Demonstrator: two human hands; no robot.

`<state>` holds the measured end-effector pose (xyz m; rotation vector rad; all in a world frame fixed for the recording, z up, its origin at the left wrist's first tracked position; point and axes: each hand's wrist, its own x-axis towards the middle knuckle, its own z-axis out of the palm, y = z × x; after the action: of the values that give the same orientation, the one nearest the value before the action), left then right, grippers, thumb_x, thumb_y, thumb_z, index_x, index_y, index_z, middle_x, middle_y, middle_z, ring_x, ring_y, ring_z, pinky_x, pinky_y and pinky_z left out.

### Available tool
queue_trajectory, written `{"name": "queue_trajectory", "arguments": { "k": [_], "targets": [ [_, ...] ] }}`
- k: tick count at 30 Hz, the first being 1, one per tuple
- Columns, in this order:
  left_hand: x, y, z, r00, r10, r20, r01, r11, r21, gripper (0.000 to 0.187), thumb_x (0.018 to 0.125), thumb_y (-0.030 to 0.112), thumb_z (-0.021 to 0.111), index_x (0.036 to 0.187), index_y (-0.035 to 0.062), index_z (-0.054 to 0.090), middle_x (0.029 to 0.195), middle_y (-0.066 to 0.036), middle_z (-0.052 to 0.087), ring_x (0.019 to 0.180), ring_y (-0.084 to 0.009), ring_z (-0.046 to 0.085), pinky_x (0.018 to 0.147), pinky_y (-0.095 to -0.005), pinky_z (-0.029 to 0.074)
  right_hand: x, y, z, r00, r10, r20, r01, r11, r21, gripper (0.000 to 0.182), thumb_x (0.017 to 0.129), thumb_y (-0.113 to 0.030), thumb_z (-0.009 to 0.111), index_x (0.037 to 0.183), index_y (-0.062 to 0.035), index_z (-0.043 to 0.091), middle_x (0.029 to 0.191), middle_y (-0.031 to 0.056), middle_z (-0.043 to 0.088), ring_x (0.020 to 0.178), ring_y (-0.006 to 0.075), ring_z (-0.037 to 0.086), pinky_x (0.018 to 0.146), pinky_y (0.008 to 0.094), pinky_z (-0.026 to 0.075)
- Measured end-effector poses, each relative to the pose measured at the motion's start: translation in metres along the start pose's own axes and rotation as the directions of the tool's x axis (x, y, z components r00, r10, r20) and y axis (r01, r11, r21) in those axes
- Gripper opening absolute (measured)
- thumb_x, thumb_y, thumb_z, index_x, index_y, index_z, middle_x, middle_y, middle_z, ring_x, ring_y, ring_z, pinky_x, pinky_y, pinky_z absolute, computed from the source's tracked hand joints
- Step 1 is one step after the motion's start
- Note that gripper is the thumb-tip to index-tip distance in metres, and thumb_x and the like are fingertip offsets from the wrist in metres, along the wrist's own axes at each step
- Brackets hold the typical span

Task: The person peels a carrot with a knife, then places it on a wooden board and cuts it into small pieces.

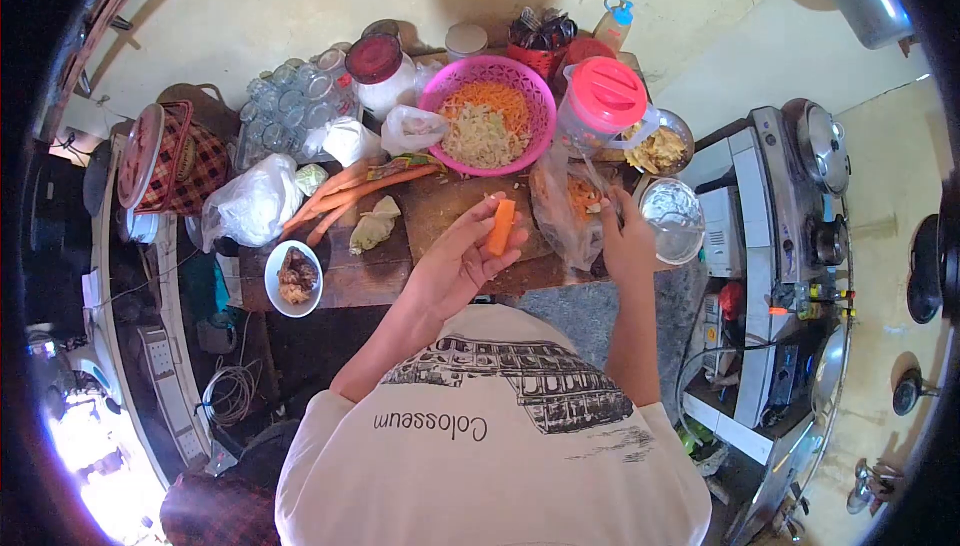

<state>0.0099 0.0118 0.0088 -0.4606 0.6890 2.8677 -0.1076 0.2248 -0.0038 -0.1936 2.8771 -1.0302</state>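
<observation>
My left hand (470, 251) is closed around a short piece of carrot (501, 227), held upright above the wooden table's front part. To the right, my right hand (627, 236) grips a knife (592, 173), its blade pointing up and left over a clear plastic bag (568, 211) with orange peelings in it. Behind both hands stands a pink basket (546, 106) of shredded carrot and pale shredded vegetable. Several whole carrots (350, 191) lie left of my left hand, near a pale leaf piece (375, 225).
A white bowl (293, 279) with brown food sits at the table's front left. On the right are a metal bowl (672, 221) and a pink-lidded pitcher (605, 101). Glasses (290, 106) and a white bag (250, 206) stand at the left, a stove (785, 186) far right.
</observation>
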Motion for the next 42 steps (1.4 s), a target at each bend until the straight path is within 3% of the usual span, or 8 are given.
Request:
{"name": "queue_trajectory", "arguments": {
  "k": [4, 7, 10, 14, 26, 29, 32, 42],
  "targets": [
    [-0.003, -0.001, 0.007, 0.998, -0.003, 0.056, 0.004, 1.0, -0.018, 0.041, 0.096, 0.015, 0.044, 0.134, 0.0078, 0.034, 0.123, -0.011, 0.051, 0.105, -0.0196, 0.057, 0.088, -0.0292, 0.051, -0.006, -0.014, 0.005, 0.98, -0.197, -0.042, 0.2, 0.934, 0.295, 0.031, 0.091, -0.025, 0.053, 0.115, -0.0056, 0.053, 0.095, 0.0196, 0.064, 0.085, 0.0309, 0.063, 0.069, 0.0369, 0.047],
    [-0.004, -0.001, 0.013, 0.995, 0.044, 0.086, -0.047, 0.999, 0.027, 0.042, 0.096, 0.014, 0.043, 0.136, 0.0071, 0.032, 0.124, -0.01, 0.05, 0.106, -0.0184, 0.057, 0.091, -0.0296, 0.049, -0.026, -0.047, -0.015, 0.96, -0.251, 0.121, 0.199, 0.921, 0.334, 0.03, 0.088, -0.015, 0.058, 0.115, -0.0047, 0.053, 0.098, 0.0166, 0.063, 0.081, 0.0225, 0.064, 0.066, 0.0306, 0.048],
    [-0.006, 0.0, 0.021, 0.993, 0.076, 0.087, -0.078, 0.997, 0.026, 0.043, 0.097, 0.015, 0.042, 0.136, 0.0051, 0.031, 0.125, -0.01, 0.05, 0.106, -0.0173, 0.056, 0.093, -0.0296, 0.048, -0.032, -0.058, -0.014, 0.844, -0.531, 0.079, 0.417, 0.74, 0.527, 0.031, 0.085, -0.011, 0.06, 0.115, -0.0048, 0.055, 0.095, 0.0136, 0.064, 0.075, 0.0174, 0.063, 0.063, 0.0287, 0.048],
    [-0.008, 0.002, 0.018, 0.994, 0.061, 0.095, -0.067, 0.996, 0.061, 0.044, 0.097, 0.018, 0.043, 0.136, 0.003, 0.031, 0.123, -0.008, 0.051, 0.108, -0.0159, 0.055, 0.096, -0.0307, 0.045, -0.035, -0.068, -0.027, 0.666, -0.735, 0.124, 0.636, 0.647, 0.421, 0.039, 0.083, -0.012, 0.062, 0.121, -0.0081, 0.055, 0.085, 0.0091, 0.064, 0.066, 0.0227, 0.062, 0.059, 0.032, 0.048],
    [-0.007, 0.005, 0.015, 0.989, 0.073, 0.129, -0.092, 0.984, 0.15, 0.047, 0.092, 0.025, 0.054, 0.131, 0.0024, 0.039, 0.117, -0.005, 0.054, 0.104, -0.0134, 0.056, 0.089, -0.0298, 0.047, -0.034, -0.077, -0.027, 0.628, -0.769, 0.117, 0.685, 0.618, 0.386, 0.046, 0.08, -0.012, 0.063, 0.125, -0.0123, 0.054, 0.076, 0.0066, 0.062, 0.064, 0.0243, 0.061, 0.056, 0.034, 0.047],
    [-0.002, 0.003, 0.003, 0.99, 0.07, 0.124, -0.098, 0.967, 0.234, 0.051, 0.093, 0.03, 0.05, 0.134, 0.0033, 0.036, 0.131, -0.02, 0.046, 0.118, -0.0251, 0.05, 0.098, -0.0379, 0.042, -0.034, -0.078, -0.035, 0.591, -0.793, 0.149, 0.682, 0.589, 0.433, 0.046, 0.079, -0.012, 0.064, 0.124, -0.0127, 0.055, 0.073, 0.0053, 0.061, 0.061, 0.0234, 0.06, 0.054, 0.0338, 0.046],
    [-0.007, 0.009, 0.019, 0.996, 0.042, 0.08, -0.048, 0.996, 0.075, 0.039, 0.094, 0.02, 0.052, 0.129, 0.0032, 0.044, 0.106, -0.003, 0.059, 0.095, -0.012, 0.059, 0.081, -0.0277, 0.05, -0.032, -0.075, -0.036, 0.54, -0.819, 0.195, 0.724, 0.57, 0.388, 0.047, 0.078, -0.013, 0.065, 0.124, -0.0138, 0.056, 0.069, 0.0038, 0.059, 0.058, 0.0222, 0.059, 0.051, 0.0336, 0.044],
    [-0.005, 0.011, 0.016, 0.995, 0.06, 0.081, -0.068, 0.992, 0.107, 0.039, 0.091, 0.018, 0.056, 0.127, 0.0052, 0.047, 0.105, -0.004, 0.059, 0.093, -0.0129, 0.06, 0.079, -0.0283, 0.052, -0.034, -0.082, -0.039, 0.548, -0.818, 0.174, 0.721, 0.568, 0.398, 0.045, 0.074, -0.011, 0.066, 0.118, -0.0073, 0.06, 0.066, 0.0066, 0.056, 0.055, 0.0234, 0.056, 0.05, 0.0321, 0.042]
  ]
}}
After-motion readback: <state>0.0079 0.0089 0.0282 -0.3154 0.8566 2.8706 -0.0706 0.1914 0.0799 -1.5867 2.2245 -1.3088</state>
